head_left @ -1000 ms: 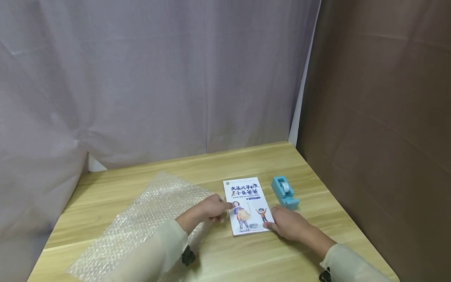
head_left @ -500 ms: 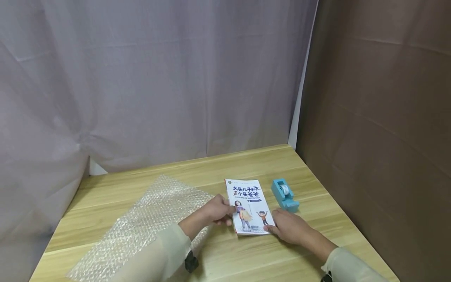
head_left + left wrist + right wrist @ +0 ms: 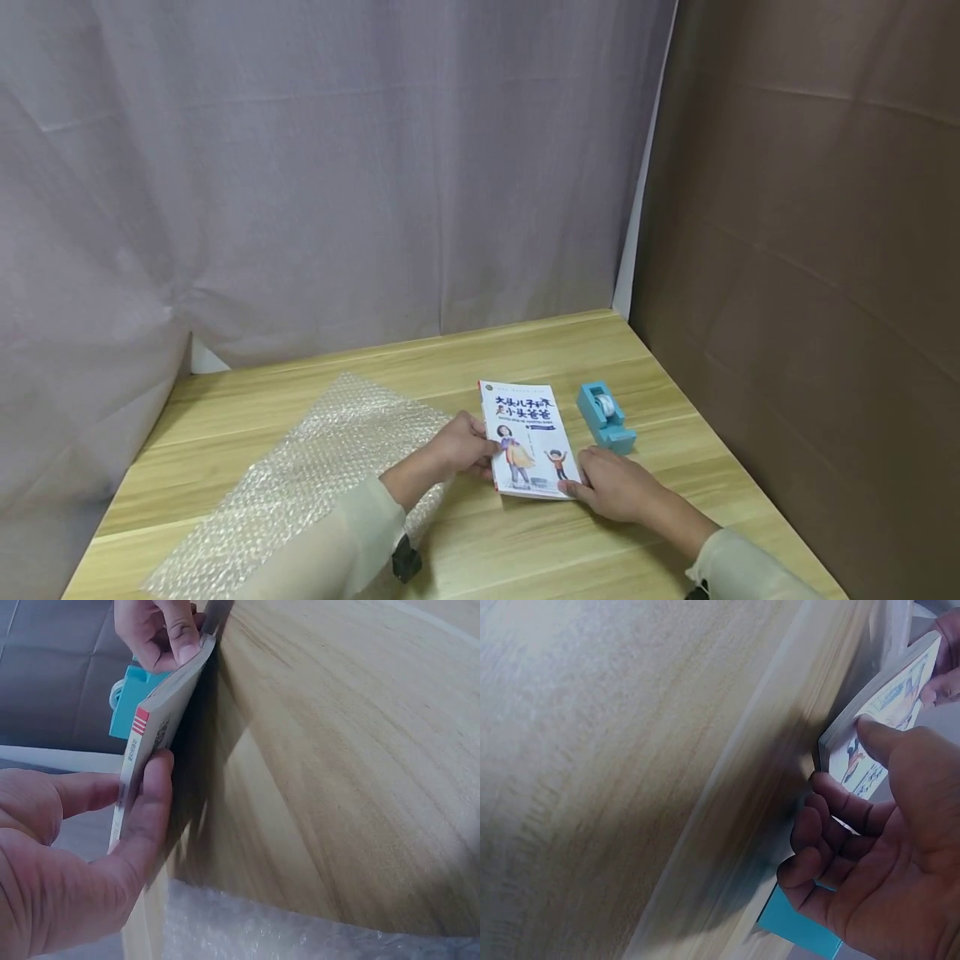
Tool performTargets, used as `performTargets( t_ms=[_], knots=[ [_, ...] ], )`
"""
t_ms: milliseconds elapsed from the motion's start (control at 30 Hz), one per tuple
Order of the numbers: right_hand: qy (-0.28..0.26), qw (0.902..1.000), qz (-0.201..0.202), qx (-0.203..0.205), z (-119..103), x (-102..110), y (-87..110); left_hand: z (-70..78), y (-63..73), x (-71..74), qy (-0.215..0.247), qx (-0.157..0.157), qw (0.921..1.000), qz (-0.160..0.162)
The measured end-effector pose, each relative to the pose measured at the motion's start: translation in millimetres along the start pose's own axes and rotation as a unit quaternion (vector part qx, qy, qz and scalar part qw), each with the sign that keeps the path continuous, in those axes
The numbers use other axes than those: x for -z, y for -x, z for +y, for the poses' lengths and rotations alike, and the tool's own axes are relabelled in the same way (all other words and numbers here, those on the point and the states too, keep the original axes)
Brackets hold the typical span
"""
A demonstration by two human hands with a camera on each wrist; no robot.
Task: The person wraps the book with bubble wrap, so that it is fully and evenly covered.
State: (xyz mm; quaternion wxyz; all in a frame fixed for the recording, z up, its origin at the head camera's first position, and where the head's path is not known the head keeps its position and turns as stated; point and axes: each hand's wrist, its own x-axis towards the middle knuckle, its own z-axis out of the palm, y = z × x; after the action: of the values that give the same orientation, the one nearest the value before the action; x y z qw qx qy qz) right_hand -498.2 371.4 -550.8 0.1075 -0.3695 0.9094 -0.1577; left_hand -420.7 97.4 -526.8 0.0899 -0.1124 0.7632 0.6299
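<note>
Across the wood-grain table (image 3: 540,350), bubble wrap (image 3: 315,458) is spread at nine o'clock from the illustrated paperback (image 3: 528,454), whose spine (image 3: 129,761) has just been raised, leaving it secured between pinching left hand (image 3: 461,446) and right hand (image 3: 618,485), the tape dispenser (image 3: 600,417) placed near three.

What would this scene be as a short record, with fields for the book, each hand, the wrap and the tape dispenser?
Book: white illustrated cover facing up, spine side raised off the table
Left hand: pinches its spine edge
Right hand: holds its near right corner, thumb on the cover
Bubble wrap: spread left of it, partly hidden by the left sleeve
Tape dispenser: light blue, right of it, tape roll loaded
</note>
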Motion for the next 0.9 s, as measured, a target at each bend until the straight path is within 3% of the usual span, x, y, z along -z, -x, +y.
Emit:
performTargets(
  t_ms=[167, 467, 667, 900],
  knots=[
    [-0.022, 0.9998, 0.001, -0.001, -1.3, 2.5, 0.5, 1.1, -0.3, 4.5, 0.036, -0.001, 0.9992, -0.018],
    [-0.075, 0.9966, 0.024, 0.023, -0.7, 0.8, -1.9, -0.3, 0.6, 10.9, 0.041, 0.012, 0.9990, -0.017],
    [-0.139, 0.9868, 0.045, 0.069, 0.1, 0.8, -2.3, -0.6, 3.4, 10.7, 0.072, 0.019, 0.9972, 0.006],
    [-0.220, 0.9724, 0.010, 0.075, 2.0, 0.1, -3.1, 0.6, 4.2, 11.5, 0.089, 0.020, 0.9958, 0.014]
  ],
)
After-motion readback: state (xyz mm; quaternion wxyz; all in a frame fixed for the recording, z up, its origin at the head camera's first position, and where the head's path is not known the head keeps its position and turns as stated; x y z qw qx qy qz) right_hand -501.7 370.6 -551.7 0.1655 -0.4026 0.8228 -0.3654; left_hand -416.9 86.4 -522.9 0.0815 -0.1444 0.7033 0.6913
